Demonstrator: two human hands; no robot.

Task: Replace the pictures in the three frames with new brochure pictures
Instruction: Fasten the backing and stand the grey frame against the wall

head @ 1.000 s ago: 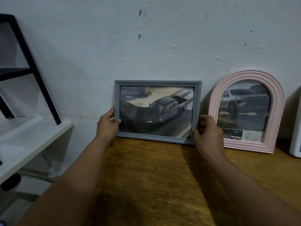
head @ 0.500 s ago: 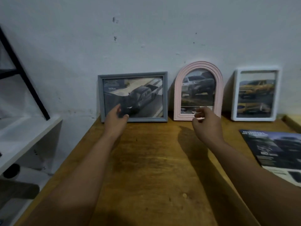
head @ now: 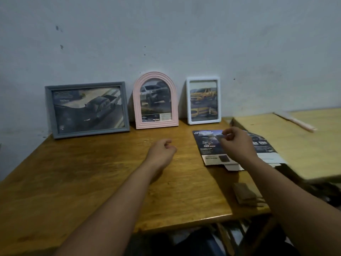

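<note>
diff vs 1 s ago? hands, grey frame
Both hands let go of the grey frame and drew back. Left hand now hangs over the table; right hand is above the brochure. The frame stays leaning on the wall.

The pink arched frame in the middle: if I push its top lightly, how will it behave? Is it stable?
The pink frame stands on its narrow bottom edge and seems to lean against the wall, so a push toward the wall probably does little, while a pull forward may tip it onto the table. It looks rigid. Its front seems glazed, so possibly fragile.
</note>
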